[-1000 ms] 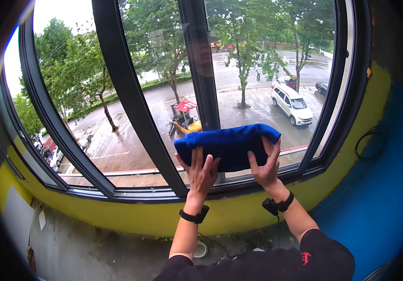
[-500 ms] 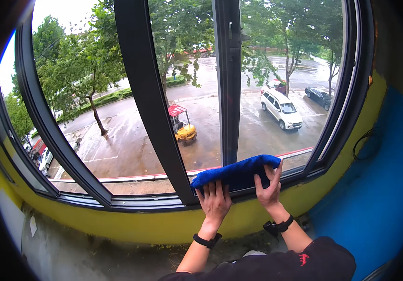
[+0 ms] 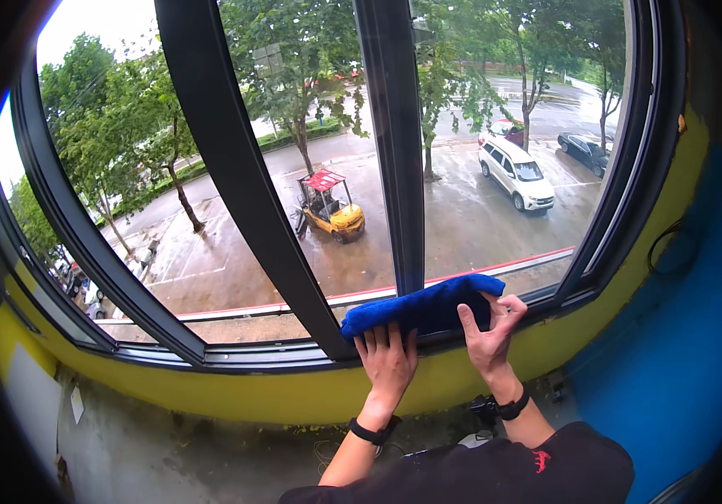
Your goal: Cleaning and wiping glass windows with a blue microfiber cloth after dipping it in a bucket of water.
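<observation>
A folded blue towel [image 3: 420, 309] stretches across the lower window frame, its left end lower than its right. My left hand [image 3: 388, 363] holds it from below near its left part, with the fingertips against the fabric. At the right end, my right hand [image 3: 492, 338] grips the towel's edge with bent fingers, its thumb raised in front. Some of the right fingertips are hidden by the towel. Behind the towel stand the dark window frame [image 3: 400, 202] and the glass.
Below the sill runs a yellow wall [image 3: 260, 395]; a blue wall panel [image 3: 655, 370] lies to the right, with a coiled black cable [image 3: 672, 249]. Outside the glass are a yellow forklift [image 3: 336, 217], a white car [image 3: 516, 175] and trees.
The view has shifted, so more of the forklift shows. My right hand's fingers have bent more at the towel's right end, while my left hand stays under its left part.
</observation>
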Demonstrator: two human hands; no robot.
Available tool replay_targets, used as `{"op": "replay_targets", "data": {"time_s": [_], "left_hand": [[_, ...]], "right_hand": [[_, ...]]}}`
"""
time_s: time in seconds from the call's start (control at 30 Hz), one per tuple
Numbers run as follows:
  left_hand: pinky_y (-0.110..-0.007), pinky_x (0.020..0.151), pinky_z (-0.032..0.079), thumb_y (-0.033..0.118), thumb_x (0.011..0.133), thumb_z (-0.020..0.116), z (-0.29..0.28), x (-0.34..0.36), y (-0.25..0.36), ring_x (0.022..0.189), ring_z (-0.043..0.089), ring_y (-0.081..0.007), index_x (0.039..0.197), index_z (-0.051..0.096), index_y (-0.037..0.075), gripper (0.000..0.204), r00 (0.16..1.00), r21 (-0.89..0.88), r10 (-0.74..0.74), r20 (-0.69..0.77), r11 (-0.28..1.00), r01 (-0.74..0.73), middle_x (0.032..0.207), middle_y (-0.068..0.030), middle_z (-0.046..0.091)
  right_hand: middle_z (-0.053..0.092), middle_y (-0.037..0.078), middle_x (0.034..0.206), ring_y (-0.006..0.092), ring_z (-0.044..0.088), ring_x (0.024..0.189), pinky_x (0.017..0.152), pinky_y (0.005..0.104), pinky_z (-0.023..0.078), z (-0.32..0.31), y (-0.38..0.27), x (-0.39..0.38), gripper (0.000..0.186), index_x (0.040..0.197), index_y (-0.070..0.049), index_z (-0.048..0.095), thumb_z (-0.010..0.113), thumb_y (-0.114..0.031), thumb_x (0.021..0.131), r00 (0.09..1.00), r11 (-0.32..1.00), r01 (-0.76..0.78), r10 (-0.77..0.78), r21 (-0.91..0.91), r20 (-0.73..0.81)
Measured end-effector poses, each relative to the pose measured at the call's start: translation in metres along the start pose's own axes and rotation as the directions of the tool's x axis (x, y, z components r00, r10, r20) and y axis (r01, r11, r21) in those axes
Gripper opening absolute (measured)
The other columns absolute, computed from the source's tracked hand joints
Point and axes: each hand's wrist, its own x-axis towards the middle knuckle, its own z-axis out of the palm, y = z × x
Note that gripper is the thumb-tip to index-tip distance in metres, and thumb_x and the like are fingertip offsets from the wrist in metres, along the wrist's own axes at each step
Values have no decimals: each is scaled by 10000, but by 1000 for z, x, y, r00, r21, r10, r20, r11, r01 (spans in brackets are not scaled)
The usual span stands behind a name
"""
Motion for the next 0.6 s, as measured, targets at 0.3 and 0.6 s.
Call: {"op": "replay_targets", "data": {"time_s": [0.3, 0.6], "left_hand": [[-617, 1107, 281, 260, 879, 744, 10, 0, 13, 1243, 493, -481, 1256, 560, -41, 516, 992, -107, -102, -77, 990, 93, 1248, -266, 573], [-682, 1154, 138, 263, 901, 697, 33, 18, 8, 1344, 368, -570, 1436, 394, -82, 705, 960, -231, -83, -268, 973, 19, 1415, -376, 430]], "right_hand": [[525, 233, 1236, 431, 516, 1114, 978, 503, 434, -10, -8, 10, 506, 1267, -90, 643, 822, -163, 798, 926, 868, 304, -173, -392, 335], [474, 251, 1304, 423, 481, 1208, 1045, 529, 401, 0, 18, 29, 538, 1285, -72, 675, 818, -102, 767, 897, 787, 430, -317, -442, 307]]}}
